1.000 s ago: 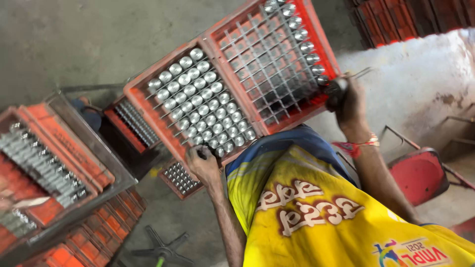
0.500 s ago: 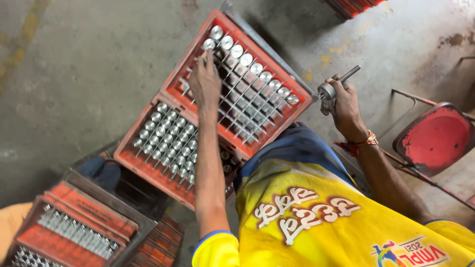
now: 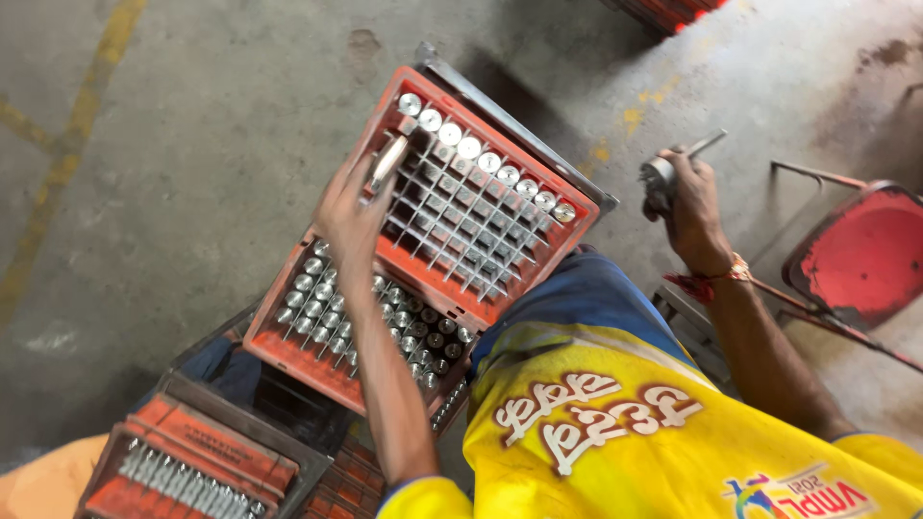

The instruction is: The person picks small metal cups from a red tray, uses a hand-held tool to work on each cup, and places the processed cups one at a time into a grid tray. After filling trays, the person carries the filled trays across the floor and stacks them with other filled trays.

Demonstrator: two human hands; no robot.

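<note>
While the left hand (image 3: 348,213) was empty and reaching up over the upper crate (image 3: 577,207) half a second ago, it now closes on a metal pin (image 3: 387,161) — a short silvery cylinder, held slantwise between thumb and fingers at the crate's far left corner. So the reach has turned into a grip; the pin lies over the grid cells beside the back row of pins (image 3: 481,156), and I cannot tell whether its tip is in a cell or just above one.

That back row is the only filled one — the cells nearer the person show empty. The lower crate (image 3: 288,351), partly under the upper one and crossed by the forearm, is packed with upright pins.

The right hand (image 3: 688,197) has scarcely moved between the two pictures: it is held out to the right of the crates, over the concrete floor (image 3: 192,125), fist wrapped round a metal tool (image 3: 665,173) with a thin rod jutting past the knuckles. A red chair (image 3: 860,252) stands just beyond it. Judging from the hold, the pin's transfer is midway.
</note>
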